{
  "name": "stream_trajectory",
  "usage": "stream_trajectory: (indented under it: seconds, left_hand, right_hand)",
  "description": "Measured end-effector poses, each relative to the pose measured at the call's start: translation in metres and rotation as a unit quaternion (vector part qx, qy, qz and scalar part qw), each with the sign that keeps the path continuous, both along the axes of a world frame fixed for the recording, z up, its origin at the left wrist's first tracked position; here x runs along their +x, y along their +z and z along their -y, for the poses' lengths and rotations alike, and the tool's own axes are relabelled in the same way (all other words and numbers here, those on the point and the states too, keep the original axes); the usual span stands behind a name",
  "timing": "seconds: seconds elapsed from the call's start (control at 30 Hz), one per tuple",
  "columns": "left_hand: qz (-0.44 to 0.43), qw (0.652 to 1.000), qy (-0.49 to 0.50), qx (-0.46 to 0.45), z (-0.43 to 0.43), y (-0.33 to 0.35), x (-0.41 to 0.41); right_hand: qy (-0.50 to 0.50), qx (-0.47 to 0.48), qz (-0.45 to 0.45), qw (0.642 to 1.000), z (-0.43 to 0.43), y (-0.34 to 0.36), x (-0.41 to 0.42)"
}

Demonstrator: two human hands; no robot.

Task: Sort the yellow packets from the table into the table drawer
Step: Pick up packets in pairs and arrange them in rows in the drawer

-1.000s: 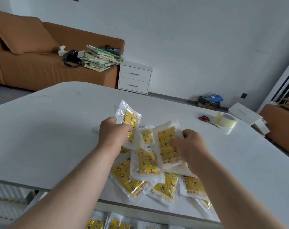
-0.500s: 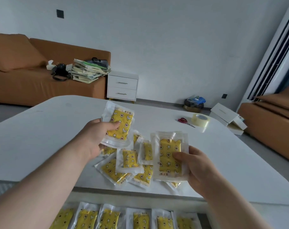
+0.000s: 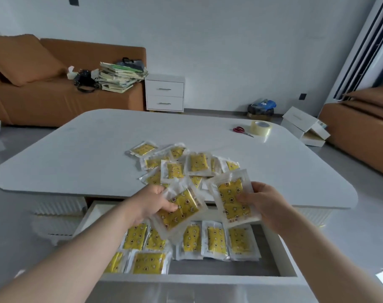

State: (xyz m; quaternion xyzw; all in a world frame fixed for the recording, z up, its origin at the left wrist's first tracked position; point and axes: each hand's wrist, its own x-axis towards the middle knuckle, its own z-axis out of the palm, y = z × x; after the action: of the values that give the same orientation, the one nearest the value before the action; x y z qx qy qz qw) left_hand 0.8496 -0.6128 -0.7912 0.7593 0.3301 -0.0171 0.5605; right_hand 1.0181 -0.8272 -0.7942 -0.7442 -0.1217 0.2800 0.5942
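Home living room — brown sofa [image 3: 55,92], white nightstand [image 3: 164,95], low table [image 3: 77,154].

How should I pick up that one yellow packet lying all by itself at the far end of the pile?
Pinch the far-left packet by its clear sealed edge, coming from above on its left side. It lies flat with bare table there, while other packets crowd its right.

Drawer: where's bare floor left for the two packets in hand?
The drawer has a bare grey strip between the right packet row and the front wall, running along the right wall. The left half is crowded with overlapping packets.
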Motion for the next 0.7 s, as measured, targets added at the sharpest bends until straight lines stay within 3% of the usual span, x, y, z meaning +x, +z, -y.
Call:
stream_trajectory:
  seconds: [0.2, 0.57, 0.7]
  left_hand:
    - [-0.047, 0.997, -0.048, 0.036, -0.003, -0.025, 0.007]
    - [-0.077, 0.984, -0.072, -0.143, -0.019, -0.068, 0.014]
    - [-0.117, 0.983, -0.118, -0.080, -0.017, -0.081, 0.020]
  right_hand:
    - [0.048, -0.086, 0.045, 0.994, 0.001, -0.020, 0.007]
    - [0.099, -0.171, 0.050, 0.979, 0.002, -0.041, 0.017]
    - [0.160, -0.233, 0.073, 0.956, 0.005, -0.049, 0.017]
